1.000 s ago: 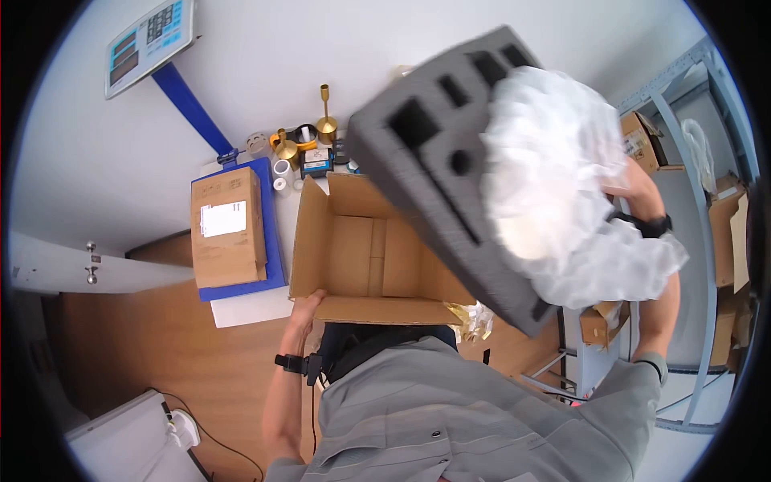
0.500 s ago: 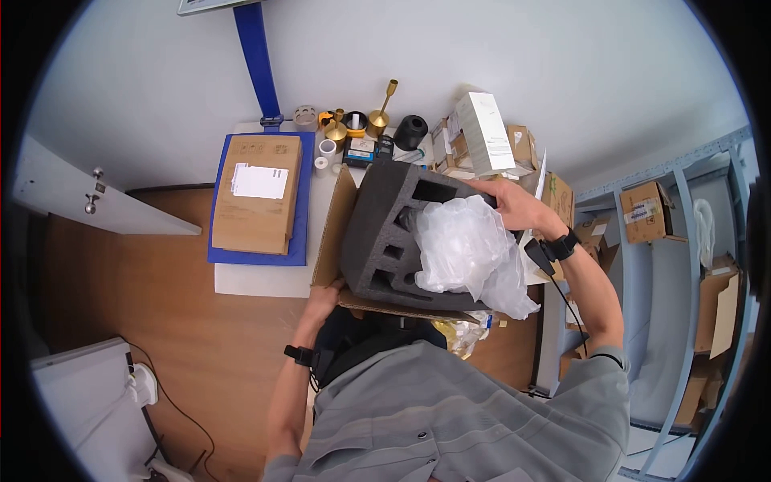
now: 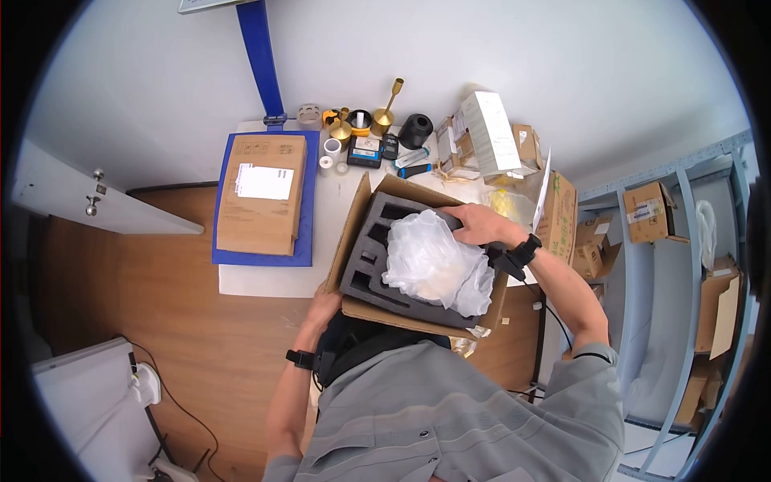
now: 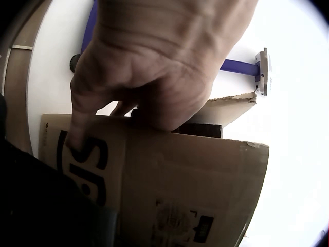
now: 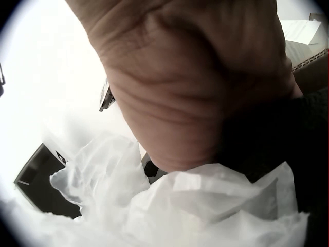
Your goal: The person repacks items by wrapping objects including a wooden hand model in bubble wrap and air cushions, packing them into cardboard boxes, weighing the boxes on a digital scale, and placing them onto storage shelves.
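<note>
An open cardboard box point(image 3: 359, 221) is held in front of the body, tilted. Inside it sits a dark grey foam insert point(image 3: 377, 281) with cut-out slots. On top of the foam lies a crumpled white plastic bag point(image 3: 430, 257), a pale shape faintly showing through; it also fills the lower right wrist view. My left hand point(image 3: 323, 307) grips the box's near left corner, thumb and fingers either side of the cardboard wall point(image 4: 190, 170). With my right hand point(image 3: 486, 225), I hold the foam's far right edge beside the bag; those fingertips are partly hidden.
A flat taped carton point(image 3: 261, 197) lies on a blue scale platform point(image 3: 225, 255) at left. Brass candlesticks point(image 3: 383, 120), tape rolls and a black-and-blue box point(image 3: 365, 153) stand behind. White and brown boxes point(image 3: 494, 132) crowd the right; metal shelving point(image 3: 642, 289) holds more cartons.
The foam insert with the bag on it has come from the right, over the box, and down into it. My right hand moved left and down with it; my left stayed at the box corner.
</note>
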Action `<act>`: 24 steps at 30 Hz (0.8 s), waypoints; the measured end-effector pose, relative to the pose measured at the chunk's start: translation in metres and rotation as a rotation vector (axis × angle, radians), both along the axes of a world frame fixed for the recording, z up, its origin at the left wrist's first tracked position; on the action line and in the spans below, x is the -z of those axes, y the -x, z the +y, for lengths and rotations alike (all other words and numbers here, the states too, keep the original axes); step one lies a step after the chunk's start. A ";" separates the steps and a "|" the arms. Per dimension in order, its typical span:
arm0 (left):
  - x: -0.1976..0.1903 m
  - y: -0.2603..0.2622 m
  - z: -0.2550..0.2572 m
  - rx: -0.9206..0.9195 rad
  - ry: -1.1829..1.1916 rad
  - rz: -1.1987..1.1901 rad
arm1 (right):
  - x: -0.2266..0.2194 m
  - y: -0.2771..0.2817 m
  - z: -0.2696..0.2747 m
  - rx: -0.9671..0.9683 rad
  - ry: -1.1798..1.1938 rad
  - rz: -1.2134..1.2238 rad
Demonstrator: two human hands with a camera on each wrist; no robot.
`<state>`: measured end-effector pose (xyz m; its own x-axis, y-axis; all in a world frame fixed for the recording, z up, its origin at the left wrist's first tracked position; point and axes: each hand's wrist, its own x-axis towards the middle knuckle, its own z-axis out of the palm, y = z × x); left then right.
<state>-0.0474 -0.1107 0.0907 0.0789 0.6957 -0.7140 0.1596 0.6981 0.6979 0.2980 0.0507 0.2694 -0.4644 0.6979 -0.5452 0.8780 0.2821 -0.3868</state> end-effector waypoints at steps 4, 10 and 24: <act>-0.038 0.000 0.005 -0.098 0.018 -0.217 | 0.022 0.003 0.008 -0.003 0.014 0.023; -0.045 0.005 0.010 -0.045 0.059 -0.249 | 0.063 -0.001 0.006 0.113 0.098 0.112; -0.021 0.020 0.006 -0.034 0.164 -0.558 | 0.121 0.001 0.016 0.141 0.142 0.048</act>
